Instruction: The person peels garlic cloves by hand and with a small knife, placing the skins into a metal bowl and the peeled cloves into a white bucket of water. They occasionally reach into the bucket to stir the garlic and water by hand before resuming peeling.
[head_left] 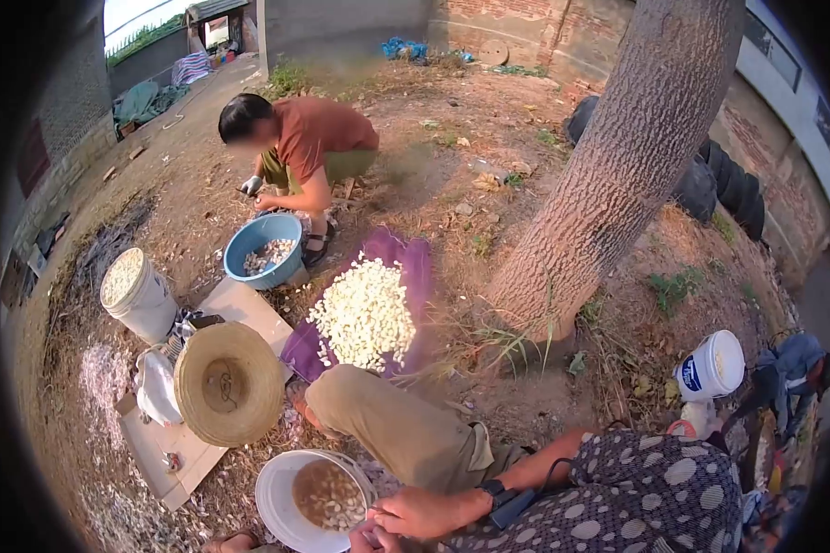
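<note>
Littered yard ground (470,230), clock positions read from your hands. Far left, 10–11 o'clock: white bucket of pale pieces (148,309); straw hat (249,396) nearer you. Toward 11: blue tub (240,241), below a co-worker's hands. At 10, just beside you: open white bucket (275,493), pale pieces (346,505) in brownish liquid. At 12: pale pile (364,313) on purple cloth (420,276). Your left hand (371,537) and right hand (421,512) sit close together by the bucket's near rim, fingers bent inward; grip contents cannot be told. Judgement: keep fingertips over the opening, pinch wet pieces lightly, avoid jarring the rim. Right, 1 o'clock: tree trunk (609,184).
</note>
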A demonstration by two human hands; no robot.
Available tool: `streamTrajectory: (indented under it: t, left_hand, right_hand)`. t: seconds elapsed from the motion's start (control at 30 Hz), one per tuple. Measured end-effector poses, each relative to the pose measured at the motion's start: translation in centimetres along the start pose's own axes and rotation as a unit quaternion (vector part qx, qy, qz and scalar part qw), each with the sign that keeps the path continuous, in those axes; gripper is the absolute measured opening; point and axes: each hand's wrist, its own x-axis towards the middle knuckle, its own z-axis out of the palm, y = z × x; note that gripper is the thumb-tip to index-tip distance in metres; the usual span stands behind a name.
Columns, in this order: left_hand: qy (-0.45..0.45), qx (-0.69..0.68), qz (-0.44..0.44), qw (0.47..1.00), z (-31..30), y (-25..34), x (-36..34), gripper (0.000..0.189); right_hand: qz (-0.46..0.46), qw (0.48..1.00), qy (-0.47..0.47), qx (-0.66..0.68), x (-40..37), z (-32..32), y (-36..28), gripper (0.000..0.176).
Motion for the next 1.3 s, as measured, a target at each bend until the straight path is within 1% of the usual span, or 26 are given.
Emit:
streamTrajectory:
  t: [0.07,0.1,0.2,0.23,0.33,0.4,0.43,0.5,0.53,0.57,0.6,0.67,0.77,0.87,0.97,1.0,1.03,1.07,1.1,1.13,1.17,1.2,1.23,1.27,1.3]
  left_hand:
    - [0.0,-0.013,-0.027,1.0,0.3,0.3,0.0,0.02]
    - [-0.04,-0.107,-0.085,0.99,0.5,-0.2,0.4,0.021]
    - [-0.016,-0.25,-0.129,0.96,1.2,-0.2,-0.3,0.018]
    - [-0.025,-0.282,-0.14,0.949,1.3,-1.0,-0.6,0.014]
    - [-0.012,-0.316,-0.159,0.935,1.5,-0.8,-0.9,0.01]
    - [-0.04,-0.305,-0.172,0.936,0.9,0.4,-1.2,0.008]
    - [-0.052,-0.302,-0.178,0.935,0.8,0.9,-1.2,0.006]
    - [-0.059,-0.257,-0.18,0.948,1.3,-2.6,-2.4,0.005]
    - [-0.062,-0.235,-0.181,0.953,1.4,-2.8,-2.4,0.005]
    - [-0.03,-0.246,-0.165,0.955,1.9,-2.6,-2.6,0.005]
    - [-0.022,-0.24,-0.155,0.958,2.0,-2.3,-2.5,0.005]
    - [-0.005,-0.225,-0.139,0.964,2.0,-2.1,-2.6,0.007]
    - [-0.007,-0.117,-0.05,0.992,0.6,0.7,-1.9,0.01]
    - [0.007,-0.118,-0.057,0.991,0.7,-1.2,-2.4,0.012]
    - [-0.027,-0.21,-0.155,0.965,-0.8,3.3,-2.2,0.013]
    - [-0.034,-0.191,-0.14,0.971,-0.6,2.1,-2.3,0.013]
    - [-0.042,-0.171,-0.129,0.976,0.1,-0.2,-2.3,0.013]
    - [-0.049,-0.149,-0.127,0.979,0.2,-2.0,-3.2,0.014]
    - [-0.025,-0.171,-0.129,0.976,0.0,0.0,-2.9,0.011]
    - [0.008,-0.185,-0.144,0.972,0.1,1.6,-2.3,0.008]
    - [0.015,-0.162,-0.125,0.979,0.4,0.3,-2.5,0.009]
    - [0.009,-0.12,-0.083,0.989,0.2,-0.7,-2.6,0.007]
    - [0.008,-0.082,-0.1,0.991,-0.2,0.0,-2.5,0.007]
    - [0.026,-0.083,-0.078,0.993,0.0,-0.3,-2.6,0.006]
    - [0.022,-0.068,-0.084,0.994,-0.3,0.1,-2.5,0.003]
  right_hand:
    - [0.034,0.998,-0.021,0.042,-0.4,-0.8,-0.3,0.032]
    - [0.048,0.996,-0.034,0.064,-0.5,-1.1,-0.4,0.033]
    - [0.066,0.989,-0.067,0.117,-0.5,-1.6,0.0,0.032]
    - [0.065,0.989,-0.065,0.115,-0.6,-1.4,0.0,0.03]
    - [0.05,0.992,-0.054,0.103,-0.7,-1.1,0.5,0.026]
    - [0.021,0.994,-0.045,0.093,-0.7,-0.5,1.2,0.023]
    - [0.023,0.994,-0.04,0.099,-0.9,-0.4,1.2,0.022]
    - [0.027,0.993,-0.031,0.111,-1.1,-0.3,1.2,0.021]
    - [0.049,0.992,-0.05,0.106,-1.1,-0.4,1.0,0.021]
    - [0.071,0.99,-0.067,0.099,-1.1,-0.6,0.7,0.021]
    - [0.094,0.988,-0.083,0.092,-1.1,-0.7,0.5,0.021]
    - [0.088,0.988,-0.085,0.096,-1.2,-0.5,0.6,0.02]
    - [0.088,0.983,-0.104,0.122,-1.4,0.1,0.9,0.02]
    - [0.096,0.981,-0.104,0.134,-1.3,0.4,0.8,0.02]
    - [0.083,0.984,-0.085,0.131,-1.5,1.2,1.3,0.02]
    - [0.075,0.986,-0.077,0.129,-1.5,1.2,1.0,0.019]
    - [0.113,0.983,-0.092,0.109,-1.5,0.7,0.5,0.019]
    - [0.092,0.989,-0.077,0.09,-1.4,0.4,0.3,0.018]
    - [0.077,0.991,-0.073,0.079,-1.4,0.6,0.0,0.018]
    - [0.115,0.982,-0.093,0.114,-1.4,0.6,0.1,0.019]
    - [0.158,0.973,-0.111,0.124,-1.3,0.2,-0.7,0.02]
    - [0.123,0.984,-0.104,0.074,-1.3,0.2,-0.5,0.02]
    - [0.132,0.983,-0.109,0.067,-1.1,0.1,-0.9,0.021]
    - [0.081,0.992,-0.066,0.066,-1.2,0.8,-0.4,0.018]
    - [0.112,0.982,-0.09,0.126,-1.5,1.3,0.8,0.017]
